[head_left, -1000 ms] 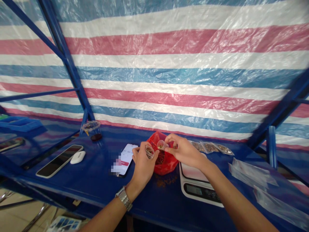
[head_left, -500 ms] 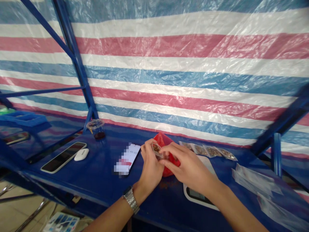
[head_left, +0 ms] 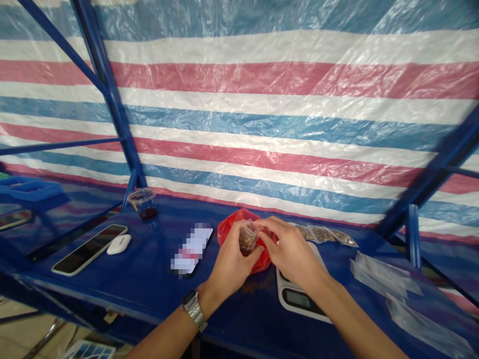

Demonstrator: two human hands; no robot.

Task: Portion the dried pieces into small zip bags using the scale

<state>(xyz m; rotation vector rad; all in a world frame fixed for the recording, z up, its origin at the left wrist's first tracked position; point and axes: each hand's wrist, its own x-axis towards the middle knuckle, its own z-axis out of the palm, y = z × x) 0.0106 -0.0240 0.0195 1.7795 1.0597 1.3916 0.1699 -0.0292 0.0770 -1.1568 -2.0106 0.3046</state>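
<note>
My left hand (head_left: 230,262) and my right hand (head_left: 290,254) meet over a red plastic bag (head_left: 232,228) on the blue table. Both pinch a small clear plastic pouch (head_left: 247,237) with brown bits inside, the left from the left side, the right at its top right corner. The left wrist wears a metal watch (head_left: 193,309). My right hand and forearm hide most of the white digital scale (head_left: 299,299) below them.
A phone (head_left: 191,249) lies left of the red bag, another phone (head_left: 88,248) and a white case (head_left: 119,244) farther left. A small lidded cup (head_left: 144,202) stands by the blue post. Filled pouches (head_left: 329,234) lie behind the scale, empty clear bags (head_left: 385,279) at right.
The small cup held in my right hand a second ago is out of sight. Both hands have closed together on the clear pouch above the red bag.
</note>
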